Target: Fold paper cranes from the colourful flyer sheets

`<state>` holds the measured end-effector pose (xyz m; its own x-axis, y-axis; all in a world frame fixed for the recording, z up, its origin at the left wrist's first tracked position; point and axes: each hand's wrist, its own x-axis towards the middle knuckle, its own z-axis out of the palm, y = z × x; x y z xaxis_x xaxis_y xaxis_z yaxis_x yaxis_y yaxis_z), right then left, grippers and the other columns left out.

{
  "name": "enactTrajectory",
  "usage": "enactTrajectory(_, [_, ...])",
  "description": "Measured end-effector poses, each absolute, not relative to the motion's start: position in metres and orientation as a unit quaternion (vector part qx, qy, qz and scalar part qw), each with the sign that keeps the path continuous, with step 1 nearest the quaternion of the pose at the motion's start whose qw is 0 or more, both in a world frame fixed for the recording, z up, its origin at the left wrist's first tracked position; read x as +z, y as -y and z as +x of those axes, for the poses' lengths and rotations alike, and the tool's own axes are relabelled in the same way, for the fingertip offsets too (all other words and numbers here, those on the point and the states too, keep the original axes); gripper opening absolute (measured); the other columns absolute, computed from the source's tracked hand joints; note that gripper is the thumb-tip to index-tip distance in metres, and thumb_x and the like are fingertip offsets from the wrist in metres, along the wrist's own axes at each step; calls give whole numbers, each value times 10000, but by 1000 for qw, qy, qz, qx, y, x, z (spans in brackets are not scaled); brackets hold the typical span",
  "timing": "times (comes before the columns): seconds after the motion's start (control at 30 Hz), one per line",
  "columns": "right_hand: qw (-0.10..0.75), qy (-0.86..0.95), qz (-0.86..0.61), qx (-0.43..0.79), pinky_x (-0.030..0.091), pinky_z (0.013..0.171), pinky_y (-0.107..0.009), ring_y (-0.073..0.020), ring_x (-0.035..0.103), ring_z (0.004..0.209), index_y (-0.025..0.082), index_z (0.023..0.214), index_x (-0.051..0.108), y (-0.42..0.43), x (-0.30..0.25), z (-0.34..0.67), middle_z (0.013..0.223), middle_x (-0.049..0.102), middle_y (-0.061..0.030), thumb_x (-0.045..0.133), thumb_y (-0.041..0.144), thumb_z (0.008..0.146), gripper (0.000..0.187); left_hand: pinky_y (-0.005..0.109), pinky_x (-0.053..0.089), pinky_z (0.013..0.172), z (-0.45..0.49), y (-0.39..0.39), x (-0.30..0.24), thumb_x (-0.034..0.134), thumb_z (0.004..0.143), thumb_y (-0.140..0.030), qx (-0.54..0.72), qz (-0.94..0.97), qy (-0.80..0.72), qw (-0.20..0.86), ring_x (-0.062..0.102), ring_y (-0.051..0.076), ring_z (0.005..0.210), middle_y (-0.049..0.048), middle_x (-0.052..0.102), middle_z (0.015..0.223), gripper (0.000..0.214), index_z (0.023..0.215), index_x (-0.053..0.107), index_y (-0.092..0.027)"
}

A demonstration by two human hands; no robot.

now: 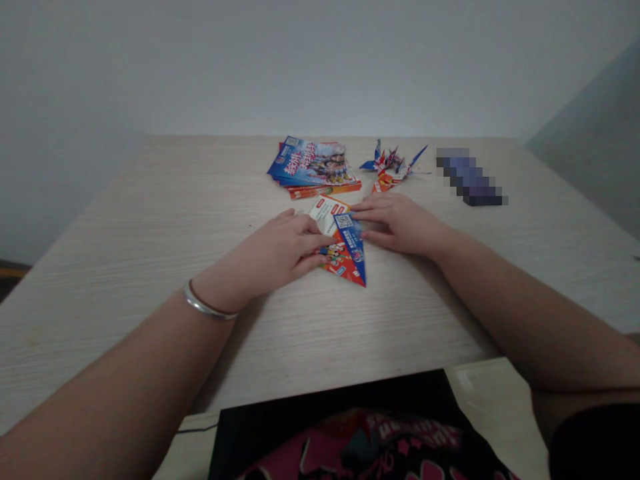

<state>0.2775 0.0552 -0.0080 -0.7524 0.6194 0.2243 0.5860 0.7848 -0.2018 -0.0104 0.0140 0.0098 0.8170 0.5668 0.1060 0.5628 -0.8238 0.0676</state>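
A printed paper leaflet (345, 257), partly folded to a point towards me, lies on the table between my hands. White, red and blue printed faces and a QR code show on it. My left hand (287, 247) rests on its left side, fingers stretched out and pressing it down. At its upper right edge, the spread fingertips of my right hand (400, 223) touch the blue flap. Neither hand wraps around the paper. Fingers hide parts of its left and right edges.
Behind the leaflet lies a stack of similar leaflets (313, 163). Folded paper cranes (393, 167) stand to its right, and a pixelated dark object (470, 177) lies farther right. The pale table (150, 220) meets a wall at the back. A black item (270, 413) is at the near edge.
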Motion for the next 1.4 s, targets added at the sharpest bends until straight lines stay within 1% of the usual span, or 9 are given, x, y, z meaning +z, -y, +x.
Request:
enactTrajectory(0.13, [150,924,-348,54,426,1165,-587,-406,512,1430,140,1436,644,-54,-14,272,1579,516,-232,721,418,907,602,430,482,1002,-7,-10,14,417,1092,-380,50,959,-280,-3,648,261,1025,103,731,1077,406,1262,739,-200])
enactTrajectory(0.33, [164,922,-348,52,467,1079,-534,-347,627,1204,174,1347,675,-56,-14,264,1308,696,-182,689,456,938,497,400,505,1023,-4,-6,9,418,1097,-349,70,961,-267,-1,672,249,1121,93,720,1265,372,1240,738,-223])
enactTrajectory(0.43, [159,932,-316,76,443,1108,-546,-356,609,1265,166,1410,625,-57,-14,264,1385,677,-190,693,478,934,574,448,449,1139,-5,-7,5,464,1077,-355,85,960,-264,-34,613,289,1286,128,667,1397,370,1319,703,-208])
enactTrajectory(0.57, [155,937,-297,100,418,1153,-564,-361,582,1341,166,1473,572,-58,-16,267,1476,628,-195,767,494,864,719,493,368,1226,-8,-10,-2,423,1082,-450,61,956,-286,-30,509,324,1445,172,565,1549,517,1461,592,-141])
enactTrajectory(0.7, [176,930,-308,100,446,1129,-550,-335,620,1294,174,1361,660,-59,-15,269,1400,684,-172,726,400,901,517,533,397,1186,-11,-8,-3,375,1086,-517,31,934,-355,-35,568,341,1381,162,579,1539,566,1487,579,-174])
enactTrajectory(0.87, [188,933,-284,119,499,1046,-465,-273,683,1146,234,1136,754,-59,-9,272,1207,771,-95,661,334,928,249,527,444,1117,-10,-3,1,427,1062,-533,28,911,-404,-72,631,354,1269,154,667,1410,543,1427,630,-187])
enactTrajectory(0.97, [175,939,-266,132,512,1014,-434,-252,700,1086,229,1098,778,-61,-6,276,1142,789,-89,662,357,934,238,501,481,1074,-10,-3,2,468,1048,-476,36,906,-415,-73,637,353,1244,158,668,1388,488,1389,645,-174])
enactTrajectory(1.13, [157,946,-248,136,508,1026,-442,-265,691,1125,235,1163,793,-61,-4,280,1219,777,-101,743,451,894,349,461,443,1152,-10,-7,-1,429,1066,-379,69,934,-349,-19,590,303,1311,143,625,1446,436,1391,649,-189])
enactTrajectory(1.4, [132,956,-255,62,513,970,-426,-276,694,1049,192,1087,820,-50,1,276,1094,798,-124,683,386,954,272,489,399,1211,-12,-9,2,446,1069,-459,62,936,-346,35,557,308,1374,160,598,1494,499,1432,624,-167])
